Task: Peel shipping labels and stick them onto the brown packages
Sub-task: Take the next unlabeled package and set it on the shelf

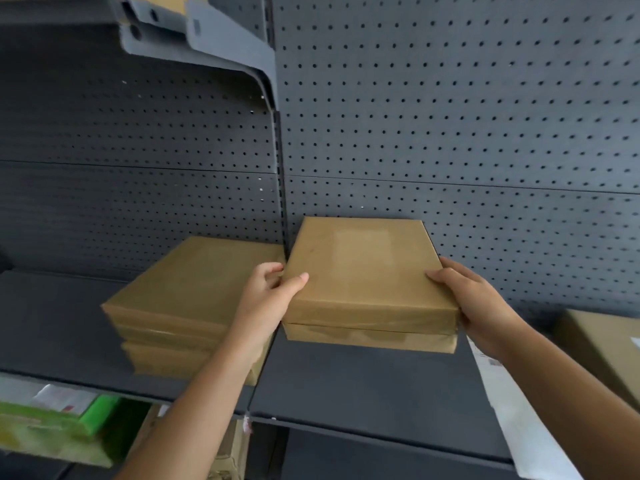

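Note:
A flat brown package (360, 268) lies on top of a second brown package (367, 337) on the dark shelf (363, 393). My left hand (266, 296) grips its left edge, thumb on top and fingers curled round the side. My right hand (474, 303) grips its right edge, thumb on the top face. The top face is plain brown with a paler rectangular patch. To the left stands a stack of several brown packages (187, 306). A white sheet with printed labels (512, 410) lies on the shelf under my right forearm.
A dark pegboard wall (450, 116) backs the shelf. Another brown package (606, 344) sits at the far right. A grey shelf bracket (207, 39) hangs above left. Green boxes (52, 424) and cardboard fill the lower shelf at the left.

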Motion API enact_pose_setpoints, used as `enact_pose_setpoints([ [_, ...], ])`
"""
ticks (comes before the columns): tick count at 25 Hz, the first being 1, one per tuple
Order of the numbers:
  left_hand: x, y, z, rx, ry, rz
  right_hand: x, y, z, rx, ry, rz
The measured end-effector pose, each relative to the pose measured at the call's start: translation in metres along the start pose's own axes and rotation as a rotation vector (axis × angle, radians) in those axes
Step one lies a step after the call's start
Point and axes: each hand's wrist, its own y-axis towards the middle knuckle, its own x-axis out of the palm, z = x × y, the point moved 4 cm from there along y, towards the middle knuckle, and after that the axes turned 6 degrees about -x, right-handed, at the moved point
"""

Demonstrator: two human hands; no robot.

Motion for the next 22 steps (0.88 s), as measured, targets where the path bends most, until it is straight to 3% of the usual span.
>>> enact_pose_setpoints([
  [8,0.066,-0.015,-0.037,-0.001,0.024,-0.155,-0.057,-0.015,0.049,0.081,0.021,0.088],
  [22,0.085,-0.019,-0.110,-0.083,0.108,-0.169,-0.069,-0.010,0.139,0.163,0.010,0.015],
])
